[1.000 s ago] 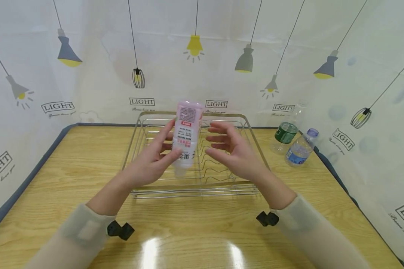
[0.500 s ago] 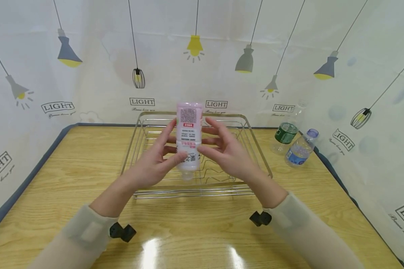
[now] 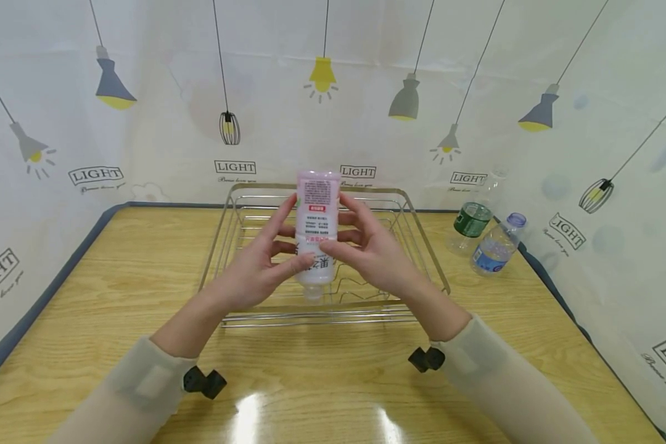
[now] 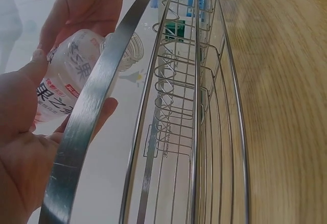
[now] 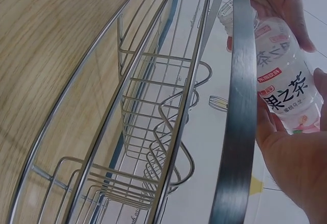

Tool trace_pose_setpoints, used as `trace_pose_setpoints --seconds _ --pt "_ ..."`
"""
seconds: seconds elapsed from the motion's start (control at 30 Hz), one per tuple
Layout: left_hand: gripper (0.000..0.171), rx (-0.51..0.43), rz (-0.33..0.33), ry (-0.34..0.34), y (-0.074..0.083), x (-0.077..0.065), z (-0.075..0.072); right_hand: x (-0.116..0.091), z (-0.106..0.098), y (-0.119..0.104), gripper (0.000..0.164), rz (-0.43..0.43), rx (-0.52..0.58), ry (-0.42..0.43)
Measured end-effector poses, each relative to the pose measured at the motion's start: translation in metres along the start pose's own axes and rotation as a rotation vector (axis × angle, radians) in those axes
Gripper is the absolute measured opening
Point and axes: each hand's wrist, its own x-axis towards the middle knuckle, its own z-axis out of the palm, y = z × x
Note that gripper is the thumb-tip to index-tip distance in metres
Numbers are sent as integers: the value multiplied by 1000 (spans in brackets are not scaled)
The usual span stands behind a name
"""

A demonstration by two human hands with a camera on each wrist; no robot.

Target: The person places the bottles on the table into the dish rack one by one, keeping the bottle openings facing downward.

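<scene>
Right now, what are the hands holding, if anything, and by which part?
A clear bottle with a pink-and-white label, neck down: the left hand and right hand both hold it by its body, not the neck.

Over the silver rack [image 4: 84, 127], a pink-and-white bottle [image 3: 317, 225] is showing red-and-black print [image 3: 317, 208]; right of the rack, one bottle [image 3: 472, 219] is wearing green, another bottle [image 3: 496, 246] blue.

Unreadably small print [image 3: 317, 192] on bottle [image 3: 316, 217], partly hidden fingers [image 3: 280, 216] of both hands [image 3: 252, 268] [image 3: 380, 256] behind it, masked part of bottle behind wire rack [image 4: 104, 76] in wrist views, cut-off sleeves [image 3: 122, 394] [image 3: 510, 376] along head view's bottom
</scene>
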Motion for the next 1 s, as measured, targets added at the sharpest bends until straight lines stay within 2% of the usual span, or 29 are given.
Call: trace_pose_setpoints --seconds 0.37,0.6,0.8,1.0 --pt "98 -7 -7 4 0 1 -1 1 1 -1 86 4 7 1" --pt "89 -13 8 31 1 -2 -6 1 -3 -2 86 -21 -9 18" --pt "77 11 15 55 1 -13 -17 1 -9 -3 87 -13 2 41" --pt "70 50 11 63 -2 -32 -34 0 -13 -4 88 -12 -7 50"
